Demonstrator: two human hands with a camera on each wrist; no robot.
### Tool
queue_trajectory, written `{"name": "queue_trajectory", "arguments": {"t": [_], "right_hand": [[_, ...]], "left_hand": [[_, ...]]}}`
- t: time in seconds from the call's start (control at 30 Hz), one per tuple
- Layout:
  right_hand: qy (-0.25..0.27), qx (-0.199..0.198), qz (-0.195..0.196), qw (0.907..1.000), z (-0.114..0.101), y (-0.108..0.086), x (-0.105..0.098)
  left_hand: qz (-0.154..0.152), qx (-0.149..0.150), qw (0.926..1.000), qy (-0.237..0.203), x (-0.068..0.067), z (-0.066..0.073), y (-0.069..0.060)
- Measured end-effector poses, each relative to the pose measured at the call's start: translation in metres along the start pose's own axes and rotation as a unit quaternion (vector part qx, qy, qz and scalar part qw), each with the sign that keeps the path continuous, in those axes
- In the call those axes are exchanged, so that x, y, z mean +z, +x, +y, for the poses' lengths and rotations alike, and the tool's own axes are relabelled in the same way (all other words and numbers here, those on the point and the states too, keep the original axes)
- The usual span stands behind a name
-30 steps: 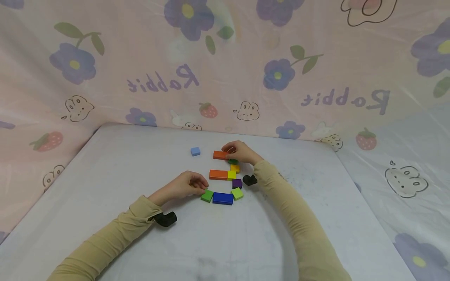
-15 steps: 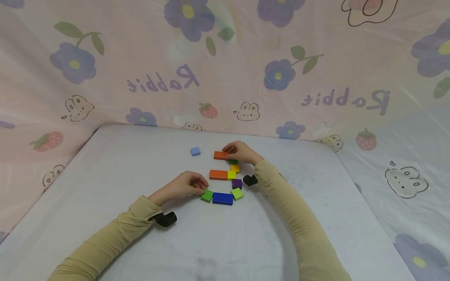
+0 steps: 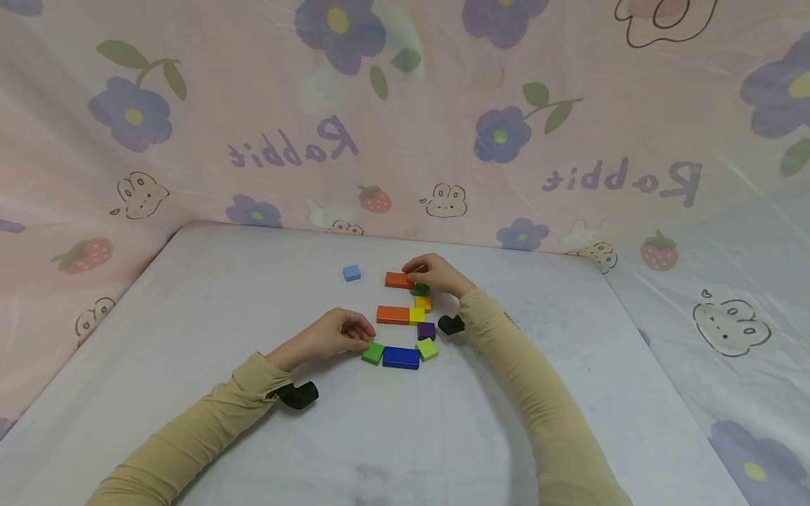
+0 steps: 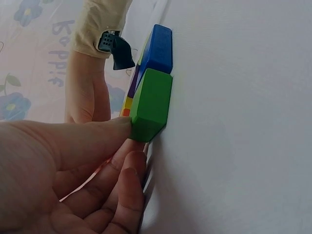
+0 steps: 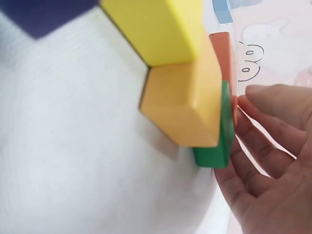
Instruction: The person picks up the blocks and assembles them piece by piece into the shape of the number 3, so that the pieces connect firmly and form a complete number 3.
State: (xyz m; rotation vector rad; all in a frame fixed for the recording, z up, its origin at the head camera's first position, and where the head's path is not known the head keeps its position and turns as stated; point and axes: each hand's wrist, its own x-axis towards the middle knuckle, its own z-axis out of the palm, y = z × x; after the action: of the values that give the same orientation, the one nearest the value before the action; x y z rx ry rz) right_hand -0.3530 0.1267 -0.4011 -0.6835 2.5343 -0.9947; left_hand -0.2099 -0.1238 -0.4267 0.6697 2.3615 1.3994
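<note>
A green block [image 3: 373, 353] lies at the left end of the nearest row. My left hand [image 3: 330, 333] pinches its corner between thumb and fingers, shown closer in the left wrist view. Against that block sits a long blue block [image 3: 401, 358], followed by a lime block [image 3: 427, 348]. At the far end, my right hand [image 3: 439, 275] touches the right end of an orange block [image 3: 398, 280] with relaxed fingers. Its thumb stands apart from the block in the right wrist view. Partly under that hand is a dark green block [image 5: 213, 155], beside an amber block [image 3: 422, 303].
A second orange block [image 3: 393, 315], a yellow block [image 3: 418, 315] and a purple block [image 3: 427, 330] lie in the middle. One light blue block [image 3: 351, 273] lies by itself at the far left of the white table [image 3: 538, 450]. Patterned curtain [image 3: 405, 126] surrounds the table's back and sides.
My right hand has shifted slightly right, and more of the dark green block shows. The far orange block moved a touch right early on. My left hand stays still.
</note>
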Motion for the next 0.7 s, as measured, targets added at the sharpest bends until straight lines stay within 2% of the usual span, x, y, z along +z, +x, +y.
{"name": "queue_trajectory", "arguments": {"t": [0.33, 0.7], "right_hand": [[0.028, 0.007, -0.001, 0.9996, 0.009, 0.001, 0.0], [0.036, 0.002, 0.009, 0.9993, 0.013, 0.002, 0.001]], "left_hand": [[0.001, 0.006, 0.9999, 0.009, 0.001, -0.001, 0.0], [0.002, 0.011, 0.9999, -0.002, 0.001, -0.001, -0.001]]}}
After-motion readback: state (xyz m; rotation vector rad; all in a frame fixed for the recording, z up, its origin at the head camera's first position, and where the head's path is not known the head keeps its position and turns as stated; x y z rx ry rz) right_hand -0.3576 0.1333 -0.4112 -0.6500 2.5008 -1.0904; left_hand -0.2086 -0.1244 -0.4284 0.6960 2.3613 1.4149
